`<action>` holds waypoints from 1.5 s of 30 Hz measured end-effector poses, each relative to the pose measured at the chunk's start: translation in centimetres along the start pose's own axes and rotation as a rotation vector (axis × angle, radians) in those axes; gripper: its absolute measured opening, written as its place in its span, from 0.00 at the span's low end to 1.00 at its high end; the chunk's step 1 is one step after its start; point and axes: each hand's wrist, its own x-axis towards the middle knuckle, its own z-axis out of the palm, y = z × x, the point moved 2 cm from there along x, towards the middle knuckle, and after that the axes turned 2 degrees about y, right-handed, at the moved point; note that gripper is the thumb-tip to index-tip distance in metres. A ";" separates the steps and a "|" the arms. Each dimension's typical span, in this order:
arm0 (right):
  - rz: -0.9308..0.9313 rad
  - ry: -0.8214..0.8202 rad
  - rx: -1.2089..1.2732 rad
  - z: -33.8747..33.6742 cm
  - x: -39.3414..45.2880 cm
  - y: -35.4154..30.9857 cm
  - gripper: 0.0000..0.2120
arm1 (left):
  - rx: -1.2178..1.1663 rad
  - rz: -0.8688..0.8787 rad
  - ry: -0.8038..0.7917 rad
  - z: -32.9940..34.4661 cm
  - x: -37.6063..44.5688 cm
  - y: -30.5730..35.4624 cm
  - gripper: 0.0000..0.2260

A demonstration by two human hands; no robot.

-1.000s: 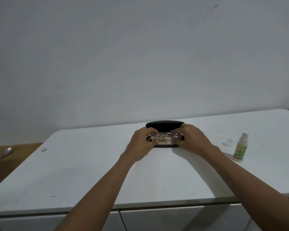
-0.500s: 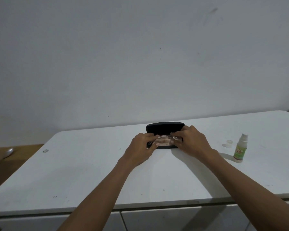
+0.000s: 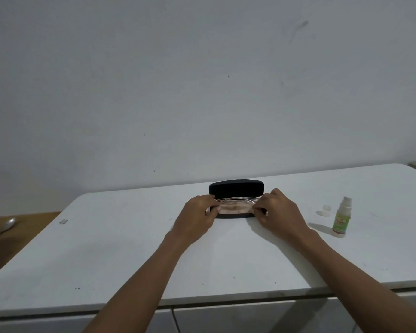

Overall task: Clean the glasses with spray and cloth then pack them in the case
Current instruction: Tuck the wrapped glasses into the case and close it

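1. Glasses [image 3: 235, 201] are sitting lower than a second ago: I'm easing them down into the open case [image 3: 235, 188], whereas earlier I was holding them just above it.
2. My left hand [image 3: 197, 212] is pinching the left end of the frame, my right hand [image 3: 276, 212] the right end; both are closed on the glasses.
3. Glasses are resting over the pinkish cloth [image 3: 233, 209] lying in the case's lower half; lid is standing upright behind.
4. Handling, as I judge it: light, thin wire frame, bends easily, lenses smudge and scratch. I'm keeping my grip at the hinge ends, off the glass.
5. Case looks rigid and light, so it may slide on the smooth table [image 3: 106, 248] if I'm pushing sideways.
6. Spray bottle [image 3: 341, 218] and its cap [image 3: 326, 208] are standing well apart on the right.
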 end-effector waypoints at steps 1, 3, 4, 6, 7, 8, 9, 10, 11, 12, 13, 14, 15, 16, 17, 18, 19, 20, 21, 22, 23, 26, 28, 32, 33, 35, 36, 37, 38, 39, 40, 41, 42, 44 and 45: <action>-0.010 -0.012 -0.007 -0.2 0.0 -0.1 0.08 | 0.063 0.037 0.005 -0.1 -0.1 -0.1 0.09; -0.013 -0.010 0.012 -0.5 0.1 -0.2 0.07 | 0.123 0.063 0.062 -0.2 -0.4 -0.2 0.09; -0.010 -0.003 0.030 -0.7 0.1 -0.3 0.07 | 0.123 0.071 0.093 -0.3 -0.5 0.0 0.10; -0.005 -0.010 0.028 -0.7 0.1 -0.3 0.06 | 0.122 0.096 0.106 -0.3 -0.5 0.6 0.12; -0.005 -0.027 0.008 -0.7 0.0 -0.3 0.07 | 0.128 0.106 0.083 -0.3 -0.4 0.8 0.12; -0.011 -0.040 -0.018 -0.6 0.0 -0.2 0.09 | 0.144 0.112 0.048 -0.2 -0.3 1.0 0.10; -0.018 -0.044 -0.040 -0.5 0.0 -0.2 0.10 | 0.167 0.114 0.014 -0.2 -0.3 1.1 0.09; -0.024 -0.040 -0.054 -0.5 0.0 -0.1 0.11 | 0.182 0.110 -0.012 -0.2 -0.3 1.0 0.08; -0.028 -0.037 -0.061 -0.5 0.0 0.0 0.11 | 0.185 0.105 -0.021 -0.3 -0.3 1.0 0.07; -0.029 -0.038 -0.066 -0.4 0.0 0.1 0.11 | 0.183 0.102 -0.016 -0.3 -0.4 0.9 0.07; -0.028 -0.046 -0.071 -0.3 0.0 0.1 0.11 | 0.181 0.104 -0.002 -0.4 -0.5 0.9 0.07; -0.026 -0.052 -0.075 -0.4 0.0 0.2 0.11 | 0.180 0.103 0.010 -0.4 -0.5 0.8 0.07; -0.025 -0.057 -0.074 -0.4 0.0 0.2 0.10 | 0.180 0.097 0.017 -0.4 -0.6 0.7 0.06; -0.027 -0.064 -0.069 -0.4 0.0 0.2 0.10 | 0.182 0.094 0.021 -0.5 -0.7 0.6 0.06; -0.025 -0.078 -0.061 -0.5 0.0 0.2 0.09 | 0.191 0.104 0.023 -0.6 -0.7 0.5 0.05; -0.019 -0.090 -0.046 -0.5 0.0 0.1 0.09 | 0.205 0.132 0.022 -0.6 -0.8 0.6 0.04; -0.009 -0.090 -0.024 -0.5 0.1 0.1 0.09 | 0.218 0.178 0.021 -0.7 -0.8 0.7 0.02; 0.001 -0.077 -0.004 -0.5 0.1 0.1 0.08 | 0.227 0.223 0.015 -0.7 -0.9 0.8 0.02; 0.009 -0.055 0.009 -0.5 0.1 0.1 0.09 | 0.232 0.255 0.010 -0.7 -0.9 0.9 0.02; 0.011 -0.039 0.011 -0.5 0.0 0.1 0.09 | 0.229 0.260 0.006 -0.7 -0.9 1.0 0.02; 0.007 -0.038 0.002 -0.4 0.0 0.1 0.09 | 0.216 0.238 0.004 -0.8 -0.8 1.1 0.03; -0.013 -0.089 -0.063 -0.5 -0.1 0.0 0.11 | 0.115 0.091 -0.019 -0.9 -0.8 1.2 0.12; -0.017 -0.092 -0.080 -0.6 0.0 0.0 0.11 | 0.110 0.083 -0.039 -0.9 -0.7 1.4 0.17; -0.026 -0.046 -0.069 -0.5 -0.1 0.2 0.10 | 0.208 0.158 -0.040 -0.8 -0.6 1.3 0.07; -0.031 -0.034 -0.070 -0.5 -0.1 0.2 0.09 | 0.220 0.159 -0.033 -0.8 -0.7 1.1 0.06; -0.029 -0.015 -0.071 -0.5 -0.2 0.2 0.09 | 0.212 0.143 -0.023 -0.7 -0.7 1.0 0.06; -0.020 0.002 -0.070 -0.5 -0.3 0.3 0.08 | 0.201 0.127 -0.021 -0.7 -0.7 1.1 0.06; -0.011 0.027 -0.068 -0.5 -0.4 0.3 0.07 | 0.189 0.115 -0.023 -0.6 -0.8 1.1 0.06; -0.002 0.059 -0.066 -0.4 -0.4 0.4 0.05 | 0.187 0.104 -0.021 -0.6 -0.8 1.3 0.05; 0.006 0.087 -0.062 -0.3 -0.5 0.4 0.04 | 0.187 0.096 -0.011 -0.7 -0.8 1.5 0.04; 0.012 0.104 -0.060 -0.2 -0.6 0.5 0.03 | 0.200 0.097 0.005 -0.7 -0.8 1.6 0.03; 0.019 0.109 -0.059 -0.2 -0.7 0.4 0.03 | 0.218 0.121 0.029 -0.8 -0.9 1.7 0.01; 0.023 0.111 -0.058 -0.1 -0.8 0.4 0.03 | 0.243 0.158 0.050 -0.8 -1.0 1.9 0.04; 0.032 0.116 -0.073 -0.2 -0.8 0.4 0.03 | 0.312 0.222 0.066 -0.9 -1.0 2.2 0.06; 0.037 0.114 -0.088 -0.2 -0.9 0.4 0.03 | 0.339 0.233 0.070 -0.9 -1.1 2.2 0.06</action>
